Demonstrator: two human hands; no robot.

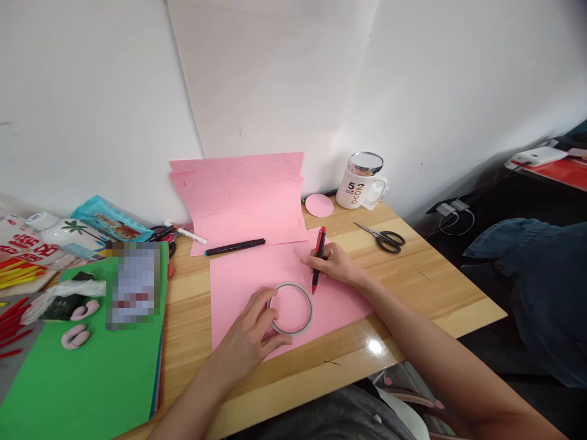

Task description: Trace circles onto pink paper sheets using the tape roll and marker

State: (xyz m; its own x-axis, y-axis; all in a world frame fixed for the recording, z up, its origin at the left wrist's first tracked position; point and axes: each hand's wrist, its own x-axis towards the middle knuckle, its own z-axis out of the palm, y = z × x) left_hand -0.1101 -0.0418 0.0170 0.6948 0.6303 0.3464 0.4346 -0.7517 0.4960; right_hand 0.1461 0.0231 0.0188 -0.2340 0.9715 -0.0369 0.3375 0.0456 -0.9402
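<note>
A pink sheet (243,275) lies on the wooden table. On its lower part rests a round ring, like a tape roll (308,324), lying flat. My left hand (254,324) grips the ring's left side, fingers at its upper left and thumb near its lower edge. My right hand (337,263) is closed around a black and red pen (319,260), whose tip points down at the sheet just right of the ring. Behind, more pink sheets (238,201) with faint curved lines lean against the wall. A black marker (235,247) lies at their foot.
Scissors (383,237) lie to the right, near a white mug (355,186) and a pink paper circle (320,205). Green sheets (92,379) at the left bear a blurred-out object (135,284) and pink rings (76,337). A bottle (64,232) and packets stand behind.
</note>
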